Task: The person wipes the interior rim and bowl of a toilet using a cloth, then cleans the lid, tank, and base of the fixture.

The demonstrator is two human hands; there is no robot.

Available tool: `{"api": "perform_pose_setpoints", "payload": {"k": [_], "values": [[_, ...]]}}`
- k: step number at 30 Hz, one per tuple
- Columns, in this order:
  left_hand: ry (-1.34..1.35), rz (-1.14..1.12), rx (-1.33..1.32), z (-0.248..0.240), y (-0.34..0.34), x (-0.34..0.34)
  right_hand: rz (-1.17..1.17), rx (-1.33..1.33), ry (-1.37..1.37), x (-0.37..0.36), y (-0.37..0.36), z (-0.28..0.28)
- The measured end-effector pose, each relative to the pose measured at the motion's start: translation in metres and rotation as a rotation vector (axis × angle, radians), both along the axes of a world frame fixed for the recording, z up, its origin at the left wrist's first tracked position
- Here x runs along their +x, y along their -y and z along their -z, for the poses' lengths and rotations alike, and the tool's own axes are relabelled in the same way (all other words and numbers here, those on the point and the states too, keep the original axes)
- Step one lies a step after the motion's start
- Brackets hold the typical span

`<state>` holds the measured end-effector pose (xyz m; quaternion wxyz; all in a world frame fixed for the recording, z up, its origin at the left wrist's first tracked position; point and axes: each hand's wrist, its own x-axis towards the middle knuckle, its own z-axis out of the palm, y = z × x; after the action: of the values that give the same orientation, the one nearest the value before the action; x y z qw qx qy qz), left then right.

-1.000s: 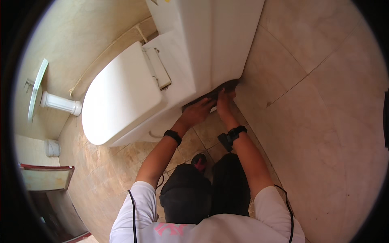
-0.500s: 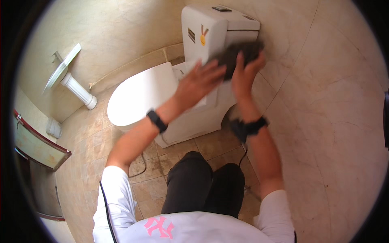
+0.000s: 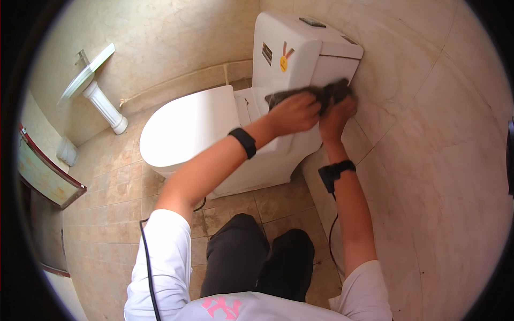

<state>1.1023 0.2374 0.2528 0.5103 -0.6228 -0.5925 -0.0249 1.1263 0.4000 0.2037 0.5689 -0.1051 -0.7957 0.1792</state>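
Observation:
A dark grey cloth [image 3: 325, 94] is bunched between my two hands, in front of the side of the white toilet's tank [image 3: 307, 60]. My left hand [image 3: 293, 113] is closed on its left part, and a loose end sticks out past the knuckles. On the right, my right hand [image 3: 338, 113] grips the other end, its fingers curled and partly hidden by the cloth. The toilet's white lid [image 3: 187, 125] is down, to the left of my left forearm. Whether the cloth touches the tank I cannot tell.
A white pedestal sink [image 3: 104, 107] stands at the far left wall, with a white bucket [image 3: 67, 152] nearer the door [image 3: 48, 171]. The marble-look wall [image 3: 428, 176] rises close on my right. Black cables run from both wrist straps.
My left hand has gone from spread fingers to a closed grip on the cloth. The cloth, spread over my right hand before, is now bunched and lower. The view has shifted slightly.

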Motion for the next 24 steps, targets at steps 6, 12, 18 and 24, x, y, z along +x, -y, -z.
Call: {"api": "perform_pose_setpoints", "payload": {"k": [6,12,18,24], "values": [[0.103,-0.017,-0.077,0.121,-0.004,0.005,-0.019,-0.133,0.096,-0.001,-0.003,0.142],[0.095,0.013,-0.125,0.198,0.013,0.005,-0.386,-0.499,0.126,0.026,0.037,0.174],[0.402,-0.091,-0.318,0.209,0.037,0.019,-0.214,-0.141,0.261,0.038,0.028,0.182],[0.332,-0.033,0.2,0.03,0.028,0.028,-0.093,0.035,-0.222,0.032,0.017,-0.024]]}}
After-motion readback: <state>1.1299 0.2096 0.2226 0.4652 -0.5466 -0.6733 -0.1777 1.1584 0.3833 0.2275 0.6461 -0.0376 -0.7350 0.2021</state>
